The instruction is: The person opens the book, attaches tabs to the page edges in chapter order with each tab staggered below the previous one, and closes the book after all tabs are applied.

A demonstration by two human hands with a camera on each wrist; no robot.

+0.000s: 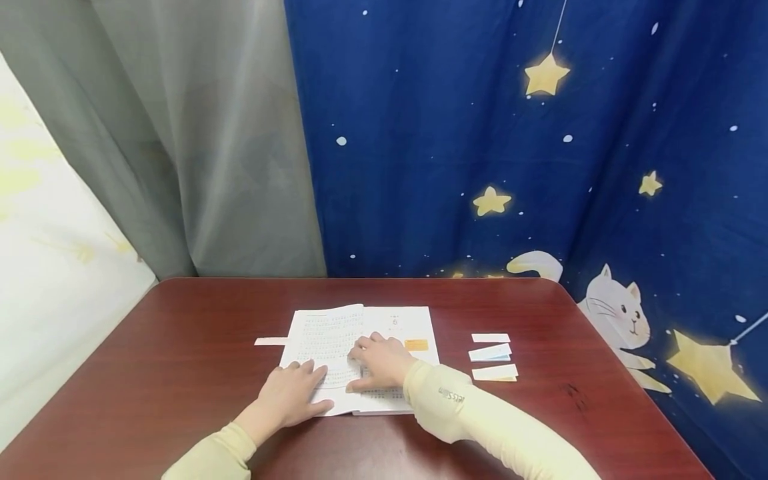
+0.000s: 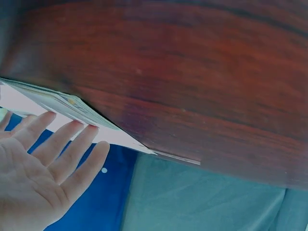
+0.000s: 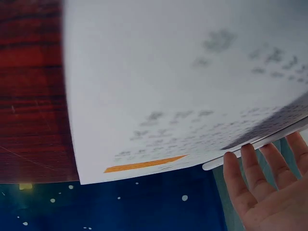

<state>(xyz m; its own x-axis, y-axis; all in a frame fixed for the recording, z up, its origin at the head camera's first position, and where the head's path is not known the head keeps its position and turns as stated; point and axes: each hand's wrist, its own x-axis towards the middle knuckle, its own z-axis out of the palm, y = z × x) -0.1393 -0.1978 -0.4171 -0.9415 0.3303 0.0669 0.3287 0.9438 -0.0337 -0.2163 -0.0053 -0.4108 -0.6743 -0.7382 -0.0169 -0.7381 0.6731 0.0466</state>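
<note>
An open book [image 1: 327,333] with printed pages lies on the table. On its left page rests my left hand [image 1: 295,393], fingers spread; the left wrist view shows that hand [image 2: 53,163] with extended fingers against the page. My right hand [image 1: 384,363] reaches across the right page, its fingertips touching the paper near the centre fold. In the right wrist view, the fingers of this hand [image 3: 269,178] meet the raised edge of the left page. An orange rectangle [image 1: 417,345] marks the right page. From the book's left side sticks out a white strip [image 1: 271,341].
Three pale paper strips [image 1: 490,338] lie in a column right of the book, the lower two showing blue and yellow edges. The dark red wooden table [image 1: 198,347] reaches back to a grey curtain [image 1: 240,167] and a blue star-patterned curtain [image 1: 420,133].
</note>
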